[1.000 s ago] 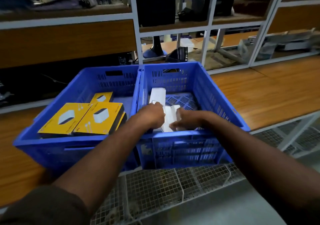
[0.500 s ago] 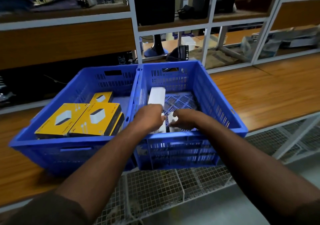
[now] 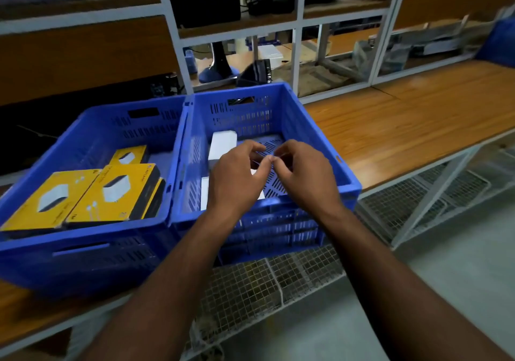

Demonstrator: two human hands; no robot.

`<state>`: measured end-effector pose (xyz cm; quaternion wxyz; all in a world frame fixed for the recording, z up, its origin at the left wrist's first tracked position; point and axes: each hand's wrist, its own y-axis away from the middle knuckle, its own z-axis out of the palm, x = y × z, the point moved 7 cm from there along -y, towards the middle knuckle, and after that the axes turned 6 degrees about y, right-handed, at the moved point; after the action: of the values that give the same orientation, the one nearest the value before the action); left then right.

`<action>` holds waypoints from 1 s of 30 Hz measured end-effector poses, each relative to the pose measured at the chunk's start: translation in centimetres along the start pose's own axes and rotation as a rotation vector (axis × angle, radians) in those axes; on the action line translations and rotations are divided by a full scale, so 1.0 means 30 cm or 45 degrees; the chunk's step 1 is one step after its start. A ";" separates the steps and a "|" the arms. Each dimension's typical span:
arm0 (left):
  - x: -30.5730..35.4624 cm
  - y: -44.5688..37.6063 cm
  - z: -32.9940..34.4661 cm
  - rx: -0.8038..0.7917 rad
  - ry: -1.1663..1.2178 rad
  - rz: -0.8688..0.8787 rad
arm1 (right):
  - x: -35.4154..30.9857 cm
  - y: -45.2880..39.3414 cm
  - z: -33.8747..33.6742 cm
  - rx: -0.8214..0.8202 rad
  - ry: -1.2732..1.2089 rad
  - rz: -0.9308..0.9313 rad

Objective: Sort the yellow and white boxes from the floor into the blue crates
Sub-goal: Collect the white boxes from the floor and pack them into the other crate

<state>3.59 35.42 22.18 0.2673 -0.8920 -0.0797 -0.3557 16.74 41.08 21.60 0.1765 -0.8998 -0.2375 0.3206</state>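
My left hand (image 3: 237, 178) and right hand (image 3: 303, 177) hang over the right crate (image 3: 306, 126), just inside its near rim. The fingers on both are loosely curled and hold nothing; my thumb tips nearly meet above the slotted floor. The right half of that crate's floor is bare, and its far wall and right wall stand well apart from my fingers. White boxes (image 3: 223, 143) lie along the crate's left wall: one plain, long and flat toward the far end, another partly hidden under my left hand near the front. The left crate (image 3: 92, 135) touches the right crate's left wall. In it lie yellow boxes (image 3: 111, 190) with dark sides, each showing a white shape on the lid, packed against its near rim, with open floor behind them. Both crates sit at the front edge of a wooden bench (image 3: 404, 126), which runs bare to the right of the right crate.
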 end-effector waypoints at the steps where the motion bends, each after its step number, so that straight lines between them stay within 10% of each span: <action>1: 0.012 0.001 0.009 -0.004 0.018 0.018 | 0.013 0.016 -0.016 0.056 -0.030 0.018; 19: 0.229 0.251 0.186 -0.348 0.500 0.680 | 0.107 0.526 -0.256 0.569 0.279 0.503; 30: 0.276 0.708 0.356 -0.955 0.584 0.849 | 0.037 1.138 -0.258 0.620 0.491 1.055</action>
<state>23.06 22.81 12.41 0.0399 -0.8027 0.3995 -0.4410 33.34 12.22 10.69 0.2795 -0.8940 0.2569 0.2380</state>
